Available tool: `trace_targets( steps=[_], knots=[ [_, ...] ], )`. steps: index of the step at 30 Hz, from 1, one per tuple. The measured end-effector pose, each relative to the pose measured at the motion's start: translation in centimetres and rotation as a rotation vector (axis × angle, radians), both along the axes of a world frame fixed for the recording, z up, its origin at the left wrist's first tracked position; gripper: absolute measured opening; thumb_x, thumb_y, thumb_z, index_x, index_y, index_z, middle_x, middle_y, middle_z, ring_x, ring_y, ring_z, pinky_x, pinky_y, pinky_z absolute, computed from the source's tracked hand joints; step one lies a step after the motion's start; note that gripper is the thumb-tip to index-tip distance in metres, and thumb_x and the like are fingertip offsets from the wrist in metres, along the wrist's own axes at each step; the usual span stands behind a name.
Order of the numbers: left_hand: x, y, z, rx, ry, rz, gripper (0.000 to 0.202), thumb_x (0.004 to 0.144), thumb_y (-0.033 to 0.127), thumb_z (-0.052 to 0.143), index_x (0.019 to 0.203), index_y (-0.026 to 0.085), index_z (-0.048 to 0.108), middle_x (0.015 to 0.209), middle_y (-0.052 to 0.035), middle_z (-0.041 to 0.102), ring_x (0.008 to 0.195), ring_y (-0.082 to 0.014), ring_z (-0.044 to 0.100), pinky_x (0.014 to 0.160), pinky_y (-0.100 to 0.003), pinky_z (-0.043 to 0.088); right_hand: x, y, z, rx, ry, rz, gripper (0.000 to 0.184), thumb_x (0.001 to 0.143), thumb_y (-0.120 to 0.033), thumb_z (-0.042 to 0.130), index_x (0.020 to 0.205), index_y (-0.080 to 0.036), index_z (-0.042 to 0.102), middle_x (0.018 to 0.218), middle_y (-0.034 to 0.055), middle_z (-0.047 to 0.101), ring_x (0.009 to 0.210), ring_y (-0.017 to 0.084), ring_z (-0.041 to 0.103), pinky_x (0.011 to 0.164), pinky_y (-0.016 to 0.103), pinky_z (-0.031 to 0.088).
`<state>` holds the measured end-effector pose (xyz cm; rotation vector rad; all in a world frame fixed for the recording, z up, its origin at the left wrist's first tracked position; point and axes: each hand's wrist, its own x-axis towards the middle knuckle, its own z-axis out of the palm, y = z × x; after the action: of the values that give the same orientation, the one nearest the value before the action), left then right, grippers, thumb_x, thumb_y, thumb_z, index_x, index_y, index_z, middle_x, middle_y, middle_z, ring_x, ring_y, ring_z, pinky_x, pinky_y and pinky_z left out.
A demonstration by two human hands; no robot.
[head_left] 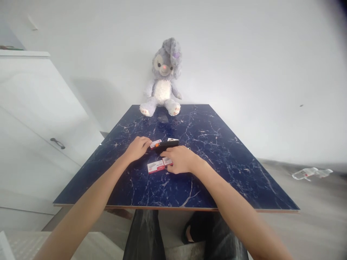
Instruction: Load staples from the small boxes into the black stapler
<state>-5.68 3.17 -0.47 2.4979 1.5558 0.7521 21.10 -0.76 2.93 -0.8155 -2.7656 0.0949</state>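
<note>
My left hand [138, 147] rests on the dark blue marbled table [217, 162], fingers curled, its fingertips touching a small red and white box [155, 144]. My right hand [181, 159] lies beside it, fingers curled around the near end of a black stapler [166, 144] with an orange spot. Another red and white box [155, 167] lies just left of my right hand, and a third [166, 161] is partly hidden under its fingers. A further small box [172, 139] sits behind the stapler.
A grey plush rabbit [163, 77] sits at the table's far edge against the white wall. A white cabinet [32, 119] with a handle stands to the left. An empty plastic bottle [311, 173] lies on the floor at right.
</note>
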Motion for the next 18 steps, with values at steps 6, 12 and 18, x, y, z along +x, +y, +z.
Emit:
trace_targets(
  steps=[6, 12, 18],
  knots=[
    [1.9, -1.7, 1.1, 0.219, -0.164, 0.119, 0.038, 0.1, 0.039, 0.041, 0.112, 0.021, 0.072, 0.118, -0.0096, 0.07, 0.115, -0.0271, 0.059, 0.106, -0.045, 0.041, 0.7, 0.7, 1.5, -0.226, 0.514, 0.001, 0.043, 0.086, -0.031, 0.061, 0.128, -0.023, 0.062, 0.1, 0.0047, 0.072, 0.073, 0.016, 0.064, 0.07, 0.028, 0.051],
    [4.6, -4.7, 1.8, 0.122, -0.292, -0.084, 0.043, 0.099, 0.037, 0.047, 0.138, 0.022, 0.056, 0.104, -0.0068, 0.076, 0.095, -0.0221, 0.07, 0.093, -0.036, 0.053, 0.3, 1.7, 0.8, -0.449, 0.943, -0.254, 0.039, 0.089, -0.058, 0.06, 0.102, -0.021, 0.062, 0.079, 0.0013, 0.068, 0.065, 0.015, 0.064, 0.063, 0.027, 0.054],
    [5.0, -5.1, 2.3, -0.141, -0.452, -0.089, 0.041, 0.098, 0.043, 0.048, 0.128, 0.021, 0.065, 0.093, -0.0056, 0.077, 0.07, -0.0173, 0.071, 0.068, -0.029, 0.058, 0.2, 2.4, -0.2, -0.54, 0.941, -0.344, 0.047, 0.087, -0.069, 0.054, 0.092, -0.022, 0.061, 0.065, 0.0002, 0.067, 0.054, 0.016, 0.062, 0.053, 0.027, 0.051]
  ],
)
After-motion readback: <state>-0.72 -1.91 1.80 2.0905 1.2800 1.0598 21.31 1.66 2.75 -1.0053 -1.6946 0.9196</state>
